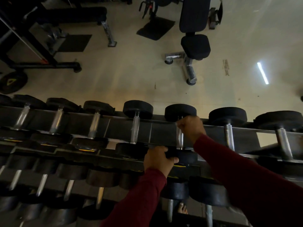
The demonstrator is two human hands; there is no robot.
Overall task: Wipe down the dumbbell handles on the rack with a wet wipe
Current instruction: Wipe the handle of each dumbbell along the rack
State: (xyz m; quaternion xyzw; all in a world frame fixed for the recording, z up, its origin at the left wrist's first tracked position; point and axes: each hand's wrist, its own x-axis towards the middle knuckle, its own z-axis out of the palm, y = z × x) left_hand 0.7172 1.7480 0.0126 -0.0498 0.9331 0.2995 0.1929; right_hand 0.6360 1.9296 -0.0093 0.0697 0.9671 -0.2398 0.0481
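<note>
Rack: A long, dark, multi-tier metal rack is seen running across the view from left to right. Dumbbells are laid crosswise on the top tier, and further rows are stored on the tiers below.
Floor: A pale floor is shown beyond the rack. A strip of reflected light is seen on it at the right.
Benches: One padded black bench is placed beyond the rack at the upper right; another is placed at the upper left.
Dumbbell: The unit being handled is located on the top tier, fifth from the left. Round black heads are fitted at both ends, joined by a bright metal handle. The far head is positioned at the rack's far edge, the near head at its near edge.
Neighbouring dumbbells: The same black heads and shiny handles are displayed, spaced apart along the tier.
Right hand: The arm, in a dark red sleeve, is extended forward from the lower right. The fingers are curled tightly around the upper part of the handle, just below the far head.
Left hand: The arm, also in a dark red sleeve, is raised from below. The near head is gripped, with fingers wrapped over its edge.
Wet wipe: It cannot be made out; whether it is enclosed in the right fist cannot be told.
</note>
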